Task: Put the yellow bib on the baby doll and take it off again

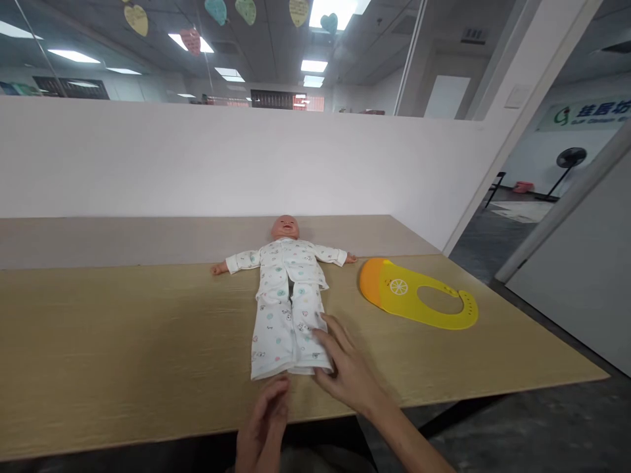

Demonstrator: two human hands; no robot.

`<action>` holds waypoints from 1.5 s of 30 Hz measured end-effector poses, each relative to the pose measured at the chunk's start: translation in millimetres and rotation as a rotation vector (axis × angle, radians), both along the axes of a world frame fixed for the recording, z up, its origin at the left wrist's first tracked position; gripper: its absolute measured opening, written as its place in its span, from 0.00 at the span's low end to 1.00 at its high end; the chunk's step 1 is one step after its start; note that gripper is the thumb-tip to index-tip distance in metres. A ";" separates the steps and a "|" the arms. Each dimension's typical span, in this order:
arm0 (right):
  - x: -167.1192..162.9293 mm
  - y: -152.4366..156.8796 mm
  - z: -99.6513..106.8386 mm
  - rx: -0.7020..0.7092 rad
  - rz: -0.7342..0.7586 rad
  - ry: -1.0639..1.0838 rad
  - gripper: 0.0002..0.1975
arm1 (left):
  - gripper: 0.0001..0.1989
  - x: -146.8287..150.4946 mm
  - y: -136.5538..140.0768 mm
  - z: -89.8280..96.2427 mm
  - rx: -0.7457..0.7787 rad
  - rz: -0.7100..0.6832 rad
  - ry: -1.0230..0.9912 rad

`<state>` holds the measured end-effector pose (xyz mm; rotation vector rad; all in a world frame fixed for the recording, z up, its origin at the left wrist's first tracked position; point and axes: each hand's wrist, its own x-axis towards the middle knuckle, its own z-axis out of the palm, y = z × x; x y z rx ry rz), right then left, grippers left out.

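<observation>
Fingers of the left hand lie loose and slightly curled, released, holding nothing; the fingertips sit at the near edge of the table, just short of the hem of the doll's trousers. Wrist drops below the table edge.

Moving right: the doll lies flat on its back, roughly mid-table, head toward the far edge and the white partition wall, arms spread out to either side, legs pointing at the near edge. Dressed in a white printed top and matching trousers. The trouser legs look flat and empty toward the hems; no feet visible.

Right hand rests palm down with fingers spread, flat on the table and overlapping the lower part of the right-side trouser leg. Pressing or smoothing rather than gripping: nothing is pinched between the fingers.

Further right, well apart from the doll's outstretched hand: a yellow silicone bib with an orange catch pocket and a lemon print, lying flat near the right edge of the table.

Judgement: the work in hand reads as handling the trouser hems, smoothing or getting ready to take hold of them. Both hands are only in contact or near it, so a grip is not yet made. A next move would call for closing the fingers on the hem fabric, one hand per leg, with the doll kept from sliding toward the near edge.
</observation>
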<state>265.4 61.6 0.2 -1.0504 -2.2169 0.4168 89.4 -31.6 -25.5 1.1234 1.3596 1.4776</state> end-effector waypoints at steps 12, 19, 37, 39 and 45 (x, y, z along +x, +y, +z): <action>-1.6 1.5 -8.3 -0.069 -0.127 -0.084 0.34 | 0.13 -4.8 10.7 3.9 0.292 -0.001 0.907; 0.6 3.0 -11.2 -0.111 -0.153 -0.007 0.34 | 0.26 -5.5 16.4 -3.8 0.398 -0.022 1.284; -0.6 1.0 -2.6 -0.183 -0.161 -0.055 0.26 | 0.27 -1.7 37.8 15.5 0.268 -0.070 1.526; -0.9 0.4 -0.9 -0.187 -0.159 -0.053 0.26 | 0.27 -1.9 42.3 19.8 0.234 -0.120 1.486; -1.2 0.0 2.2 -0.202 -0.157 -0.037 0.25 | 0.27 -6.6 58.3 22.3 0.191 -0.228 1.433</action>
